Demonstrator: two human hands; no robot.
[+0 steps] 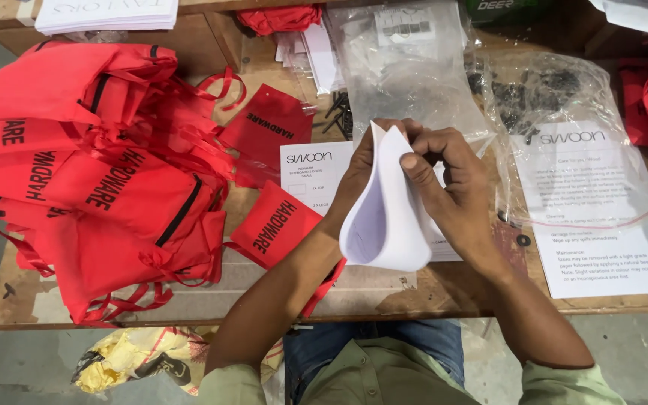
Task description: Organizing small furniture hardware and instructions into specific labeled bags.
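Note:
Both my hands hold a white paper sheet (384,214) above the wooden table (211,296), bent into a curved fold. My left hand (358,176) grips its left side from behind. My right hand (451,187) pinches the top edge with thumb and fingers. Under the sheet lies another white printed sheet (313,172). A small red fabric pouch with black lettering (275,225) lies just left of my left forearm.
A heap of red drawstring pouches (91,172) covers the table's left. Clear plastic bags (414,67) with dark screws (523,94) lie behind, and printed paper sheets (601,225) at right. A yellow bag (144,356) sits on the floor.

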